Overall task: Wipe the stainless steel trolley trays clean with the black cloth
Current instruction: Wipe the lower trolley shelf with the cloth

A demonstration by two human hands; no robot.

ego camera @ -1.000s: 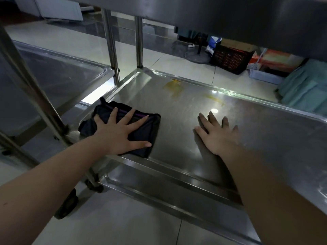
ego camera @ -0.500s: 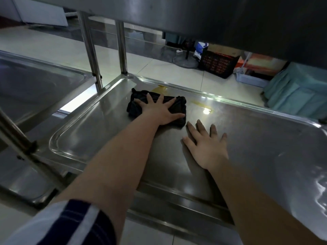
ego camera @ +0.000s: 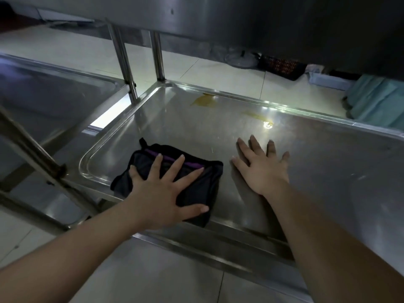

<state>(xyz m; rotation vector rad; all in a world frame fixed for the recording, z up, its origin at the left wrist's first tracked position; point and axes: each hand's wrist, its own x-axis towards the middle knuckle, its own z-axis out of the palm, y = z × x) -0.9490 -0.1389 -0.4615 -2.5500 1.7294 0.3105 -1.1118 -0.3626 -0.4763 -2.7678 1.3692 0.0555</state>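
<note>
Your tray (ego camera: 317, 162) is brushed stainless steel, glossy enough to throw back white glare, with dull yellowish smears (ego camera: 206, 100) by its far rim. The black cloth (ego camera: 194, 191) under your left hand (ego camera: 157, 200) is soft, matt fabric, purple-trimmed. The floor (ego camera: 153, 270) at lower frame is smooth, shiny tile.

Tray (ego camera: 328, 162): bare steel lies open to the right of the right hand (ego camera: 264, 171) and on toward the far rim. Upper shelf (ego camera: 240, 18) hangs over the far part and caps the headroom. Two upright posts (ego camera: 122, 55) stand at the far-left corner. A raised rim rings the tray. Near-left corner is taken by the black cloth (ego camera: 203, 182), with the left hand (ego camera: 161, 193) flat on it, fingers spread. A narrow bare strip runs between the hands. Slanted bar (ego camera: 32, 149) and neighbouring tray (ego camera: 43, 99) crowd the left side.
</note>
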